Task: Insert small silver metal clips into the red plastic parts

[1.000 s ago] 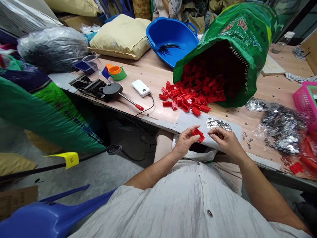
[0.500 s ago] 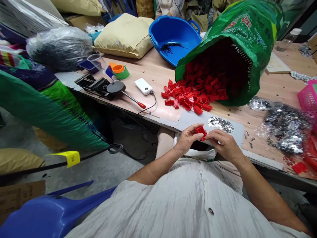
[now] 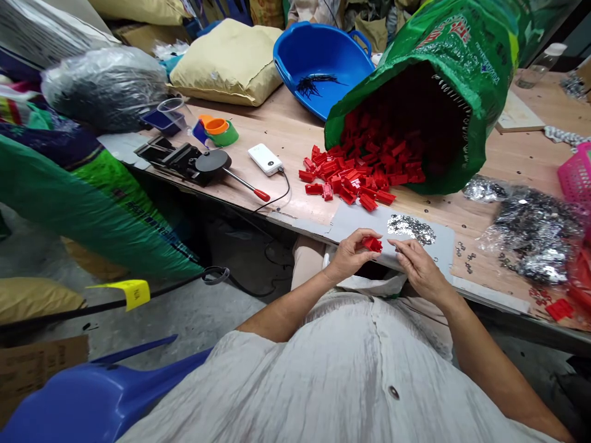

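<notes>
My left hand (image 3: pixel 349 256) is closed on a small red plastic piece (image 3: pixel 372 244) at the near table edge, over a grey mat (image 3: pixel 364 220). My right hand (image 3: pixel 418 268) is just to its right, fingers loosely apart, fingertips close to the red piece but not gripping it. A small heap of shiny metal bits (image 3: pixel 410 228) lies on the mat just beyond my right hand. Farther back, a pile of red plastic pieces (image 3: pixel 355 175) spills from a tipped green sack (image 3: pixel 443 55).
A blue basin (image 3: pixel 318 55) with dark bits stands at the back. A white power bank (image 3: pixel 264 159), a black press tool with red-tipped handle (image 3: pixel 203 166), tape rolls (image 3: pixel 219 131) sit left. Bags of metal parts (image 3: pixel 530 234) and a pink basket (image 3: pixel 577 178) lie right.
My right hand drew back from the red piece and its fingers loosened. My left hand keeps hold of the red piece. The view shifted slightly.
</notes>
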`<state>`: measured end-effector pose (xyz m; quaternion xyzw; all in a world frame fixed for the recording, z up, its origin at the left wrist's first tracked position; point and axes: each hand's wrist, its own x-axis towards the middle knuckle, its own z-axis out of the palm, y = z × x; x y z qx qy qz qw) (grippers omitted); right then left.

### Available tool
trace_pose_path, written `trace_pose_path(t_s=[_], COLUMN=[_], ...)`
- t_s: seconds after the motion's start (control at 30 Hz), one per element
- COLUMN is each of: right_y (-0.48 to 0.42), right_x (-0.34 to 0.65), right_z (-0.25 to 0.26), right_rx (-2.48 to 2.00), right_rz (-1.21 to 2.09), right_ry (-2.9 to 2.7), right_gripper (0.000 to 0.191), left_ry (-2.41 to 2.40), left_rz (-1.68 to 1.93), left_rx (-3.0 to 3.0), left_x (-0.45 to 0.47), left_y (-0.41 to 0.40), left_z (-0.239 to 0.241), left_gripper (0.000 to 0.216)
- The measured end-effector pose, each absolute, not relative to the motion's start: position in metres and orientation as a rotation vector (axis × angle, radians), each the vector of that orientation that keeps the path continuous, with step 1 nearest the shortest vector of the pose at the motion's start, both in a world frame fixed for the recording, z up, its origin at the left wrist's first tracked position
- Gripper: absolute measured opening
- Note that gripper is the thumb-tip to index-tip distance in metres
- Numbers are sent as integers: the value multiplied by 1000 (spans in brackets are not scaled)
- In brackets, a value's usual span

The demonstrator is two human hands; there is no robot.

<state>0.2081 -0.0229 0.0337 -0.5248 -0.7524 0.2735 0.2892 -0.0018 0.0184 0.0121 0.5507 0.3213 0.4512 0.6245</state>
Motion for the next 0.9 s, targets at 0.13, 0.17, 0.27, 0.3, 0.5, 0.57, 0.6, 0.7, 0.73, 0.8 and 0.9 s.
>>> trace_pose_path(t_s=[0.13, 0.17, 0.27, 0.3, 0.5, 0.57, 0.6, 0.7, 0.73, 0.8, 0.9], right_y=[-22, -22, -19, -18, -11, -11, -11, -11, -11, -12, -12], right_x=[206, 205, 203, 203, 203, 203, 202, 201, 200, 199, 198], right_z=[27, 26, 24, 23, 17, 16, 16, 17, 17, 16, 14], right_rx=[-1464, -1482, -1525, -1532, -1518, -1495, -1485, -1486, -1495, -1514, -1518], right_rz=[671, 665, 645, 638, 629, 625, 621, 597, 588, 580, 583], right_ry=[-2036, -2037, -2048, -2057, -2102, -2117, -2124, -2135, -2138, -2140, -2130], right_gripper=[36, 34, 27, 25, 22, 22, 22, 22, 22, 21, 22], left_ry=[896, 911, 907, 899, 867, 861, 856, 850, 852, 858, 860], left_rz=[955, 931, 882, 871, 812, 810, 810, 803, 798, 784, 774], left_rx=[1613, 1659, 1747, 1773, 1852, 1848, 1844, 1833, 1832, 1832, 1835], left_x=[-5, -5, -5, -5, -6, -6, -6, -7, -7, -7, -7], left_y=[31, 34, 40, 42, 46, 47, 47, 48, 48, 48, 49], left_z=[5, 4, 2, 2, 3, 4, 4, 5, 5, 6, 5], left_gripper=[36, 37, 39, 39, 38, 37, 37, 37, 36, 35, 35])
